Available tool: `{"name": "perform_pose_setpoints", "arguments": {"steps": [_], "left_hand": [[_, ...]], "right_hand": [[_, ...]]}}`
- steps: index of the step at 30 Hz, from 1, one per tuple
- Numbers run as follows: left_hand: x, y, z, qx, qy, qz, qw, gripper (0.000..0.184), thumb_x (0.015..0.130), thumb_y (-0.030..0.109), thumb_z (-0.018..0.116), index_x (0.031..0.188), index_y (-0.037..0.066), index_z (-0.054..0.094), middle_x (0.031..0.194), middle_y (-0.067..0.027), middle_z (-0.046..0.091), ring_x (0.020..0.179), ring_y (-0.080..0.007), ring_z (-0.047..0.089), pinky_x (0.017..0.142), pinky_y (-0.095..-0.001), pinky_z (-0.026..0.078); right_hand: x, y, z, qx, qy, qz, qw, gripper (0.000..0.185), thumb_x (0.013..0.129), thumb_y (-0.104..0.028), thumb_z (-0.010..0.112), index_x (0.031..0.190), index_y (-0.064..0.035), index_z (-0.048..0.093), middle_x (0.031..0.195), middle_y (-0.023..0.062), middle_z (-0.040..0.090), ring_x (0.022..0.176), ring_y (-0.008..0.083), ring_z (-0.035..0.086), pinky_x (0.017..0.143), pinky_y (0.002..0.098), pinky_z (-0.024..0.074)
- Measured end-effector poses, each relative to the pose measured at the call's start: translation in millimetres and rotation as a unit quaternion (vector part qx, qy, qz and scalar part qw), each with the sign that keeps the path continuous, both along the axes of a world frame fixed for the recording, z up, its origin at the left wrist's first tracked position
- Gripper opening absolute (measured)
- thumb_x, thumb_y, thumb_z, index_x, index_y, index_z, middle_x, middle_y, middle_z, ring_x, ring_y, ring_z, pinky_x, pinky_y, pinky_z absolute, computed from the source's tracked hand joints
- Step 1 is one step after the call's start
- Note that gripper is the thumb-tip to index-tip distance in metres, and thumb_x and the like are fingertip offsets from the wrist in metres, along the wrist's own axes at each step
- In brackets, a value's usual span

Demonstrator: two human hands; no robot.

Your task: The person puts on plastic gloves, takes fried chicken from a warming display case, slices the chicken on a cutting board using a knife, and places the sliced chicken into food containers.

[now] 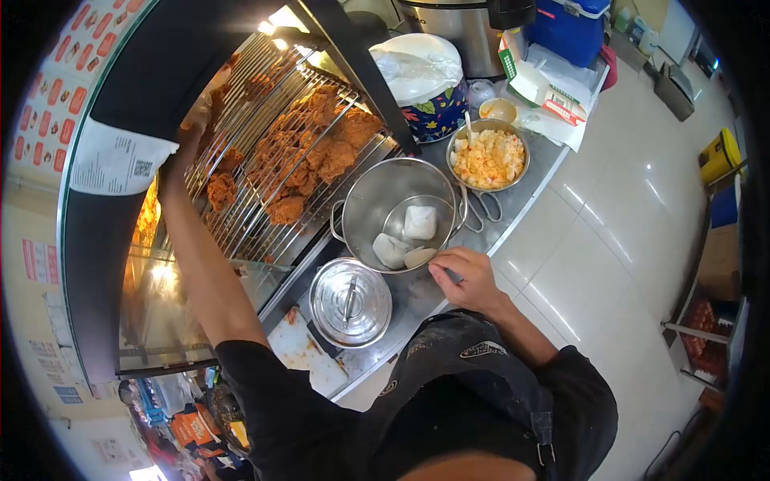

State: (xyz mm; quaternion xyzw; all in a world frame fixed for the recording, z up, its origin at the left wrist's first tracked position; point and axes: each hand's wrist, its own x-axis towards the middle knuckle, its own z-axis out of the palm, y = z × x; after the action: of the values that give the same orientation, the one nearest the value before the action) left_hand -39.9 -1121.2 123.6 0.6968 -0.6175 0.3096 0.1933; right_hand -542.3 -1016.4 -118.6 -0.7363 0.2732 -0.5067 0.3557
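Observation:
My left arm reaches up into the lit display cabinet, and my left hand (197, 111) is beside the wire racks at the far left. Shadow and the cabinet frame partly hide its fingers, so I cannot tell what they hold. Fried chicken pieces (317, 144) lie on the wire racks. My right hand (469, 276) is curled, its thumb and fingertips closed at the near right rim of a steel pot (365, 204). Inside the pot are several white wrapped packets (419, 222). A steel lid (350, 302) with a bar handle lies beside the pot.
Behind the pot stand a bowl of rice-like food (488, 159), scissors (482, 212), a patterned container (433, 112) and a large steel cooker (461, 36). An opened carton (533, 80) and a blue cooler (565, 32) are further back. The cabinet frame (353, 64) stands close to my left arm.

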Motion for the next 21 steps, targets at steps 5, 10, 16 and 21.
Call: {"name": "perform_pose_setpoints", "arguments": {"steps": [5, 10, 16, 21], "left_hand": [[22, -10, 20, 0.037, -0.055, 0.065, 0.996, 0.057, 0.089, 0.038, 0.053, 0.130, -0.002, 0.049, 0.134, -0.0247, 0.049, 0.128, -0.0364, 0.044, 0.107, -0.0415, 0.033], [22, -12, 17, 0.044, -0.087, 0.110, 0.989, 0.055, 0.089, 0.038, 0.051, 0.130, 0.000, 0.049, 0.135, -0.0235, 0.049, 0.129, -0.0358, 0.043, 0.108, -0.0421, 0.033], [12, 0, -3, 0.049, -0.127, 0.161, 0.978, 0.053, 0.089, 0.037, 0.048, 0.130, 0.003, 0.048, 0.136, -0.0219, 0.048, 0.130, -0.0352, 0.042, 0.109, -0.0429, 0.032], [-4, -1, -15, 0.055, -0.150, 0.197, 0.967, 0.052, 0.088, 0.036, 0.045, 0.130, 0.005, 0.048, 0.137, -0.0206, 0.048, 0.130, -0.0347, 0.041, 0.110, -0.0436, 0.032]], "right_hand": [[-19, -15, -9, -0.004, 0.042, -0.015, 0.999, 0.007, 0.077, -0.004, 0.071, 0.082, -0.0012, 0.067, 0.082, 0.0123, 0.068, 0.070, 0.0261, 0.066, 0.062, 0.0334, 0.0523], [-40, -21, -9, 0.014, 0.026, -0.054, 0.998, 0.005, 0.079, -0.004, 0.070, 0.082, -0.0002, 0.067, 0.079, 0.0122, 0.067, 0.067, 0.0246, 0.065, 0.060, 0.0326, 0.0510], [-50, -21, -8, 0.059, 0.032, -0.077, 0.995, 0.004, 0.079, -0.004, 0.069, 0.079, -0.0004, 0.066, 0.073, 0.0113, 0.066, 0.062, 0.0246, 0.063, 0.056, 0.0326, 0.0481], [-48, -23, -36, 0.063, 0.051, -0.085, 0.993, 0.008, 0.079, -0.007, 0.070, 0.079, 0.0000, 0.066, 0.071, 0.0114, 0.065, 0.059, 0.0215, 0.062, 0.054, 0.0311, 0.0477]]}}
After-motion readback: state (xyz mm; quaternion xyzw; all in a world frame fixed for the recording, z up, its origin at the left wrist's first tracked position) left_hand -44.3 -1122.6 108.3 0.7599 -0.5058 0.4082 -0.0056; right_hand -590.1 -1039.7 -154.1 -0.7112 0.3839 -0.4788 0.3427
